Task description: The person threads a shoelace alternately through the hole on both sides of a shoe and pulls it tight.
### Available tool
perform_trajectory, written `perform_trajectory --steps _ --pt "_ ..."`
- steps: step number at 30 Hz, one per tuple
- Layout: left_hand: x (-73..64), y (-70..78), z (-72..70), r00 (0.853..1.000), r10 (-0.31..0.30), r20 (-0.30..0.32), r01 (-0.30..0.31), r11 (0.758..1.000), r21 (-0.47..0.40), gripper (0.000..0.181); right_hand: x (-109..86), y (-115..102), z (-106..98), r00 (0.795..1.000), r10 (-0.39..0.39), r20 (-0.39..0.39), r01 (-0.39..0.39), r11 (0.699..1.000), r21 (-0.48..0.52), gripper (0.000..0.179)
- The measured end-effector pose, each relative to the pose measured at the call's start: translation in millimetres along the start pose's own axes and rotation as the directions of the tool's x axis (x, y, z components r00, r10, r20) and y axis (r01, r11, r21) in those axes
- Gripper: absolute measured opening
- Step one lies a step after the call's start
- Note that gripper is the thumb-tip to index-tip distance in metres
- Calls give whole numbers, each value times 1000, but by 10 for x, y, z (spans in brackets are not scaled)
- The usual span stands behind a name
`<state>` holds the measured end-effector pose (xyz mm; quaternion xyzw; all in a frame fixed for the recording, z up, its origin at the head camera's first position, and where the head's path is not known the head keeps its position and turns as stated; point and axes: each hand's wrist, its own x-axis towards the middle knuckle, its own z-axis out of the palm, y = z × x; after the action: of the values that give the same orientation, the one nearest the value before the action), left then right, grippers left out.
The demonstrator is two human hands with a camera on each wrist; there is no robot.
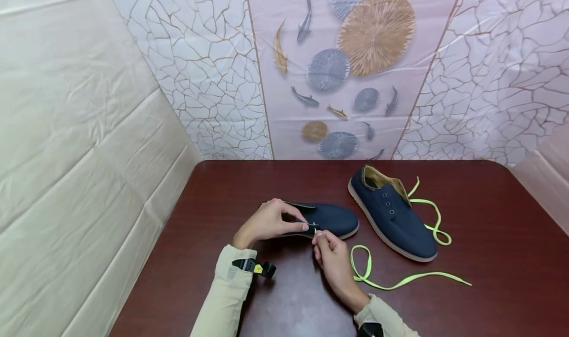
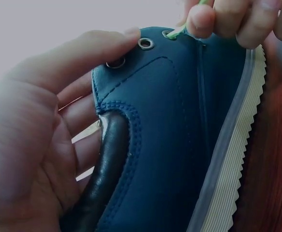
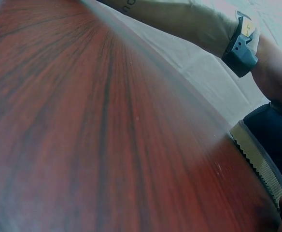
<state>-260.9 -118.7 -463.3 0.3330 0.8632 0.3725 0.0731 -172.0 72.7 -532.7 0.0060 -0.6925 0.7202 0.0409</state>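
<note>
A navy shoe (image 1: 337, 218) lies on the table, toe to the right. My left hand (image 1: 272, 221) grips its near eyelet flap, thumb on the outer face and fingers inside the opening, as the left wrist view shows. A neon yellow-green shoelace (image 2: 176, 33) comes out of the eyelet closest to the toe. My right hand (image 1: 334, 263) pinches that lace just outside the hole. Two more metal eyelets (image 2: 146, 44) on this flap hold no lace. In the right wrist view, only the shoe's sole edge (image 3: 257, 154) and a bit of the fingers show.
To the right, a second navy shoe (image 1: 391, 213) stands with its toe toward me. A yellow-green lace (image 1: 437, 218) trails from its far side. Another length of lace (image 1: 411, 279) curls over the dark red table (image 1: 489, 218), right of my right hand. Patterned cloth (image 1: 213, 80) hangs behind.
</note>
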Motion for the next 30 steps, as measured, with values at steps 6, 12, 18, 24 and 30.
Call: perform_trajectory --steps 6,12,18,24,30 --pt "13 13 30 999 -9 -49 6 999 -54 35 27 14 -14 999 -45 10 45 999 -25 38" --pt "44 52 36 998 -61 -9 60 994 -95 44 17 20 3 998 -53 22 52 999 10 38" --pt "75 168 18 975 -215 48 220 950 -222 17 50 13 4 996 -88 34 89 996 -16 39" --pt "93 268 57 948 -318 30 316 917 -245 15 55 14 -4 996 -86 24 86 996 -12 38" --pt "80 307 121 930 -366 26 363 909 -204 15 6 57 4 995 -98 4 98 994 -56 37"
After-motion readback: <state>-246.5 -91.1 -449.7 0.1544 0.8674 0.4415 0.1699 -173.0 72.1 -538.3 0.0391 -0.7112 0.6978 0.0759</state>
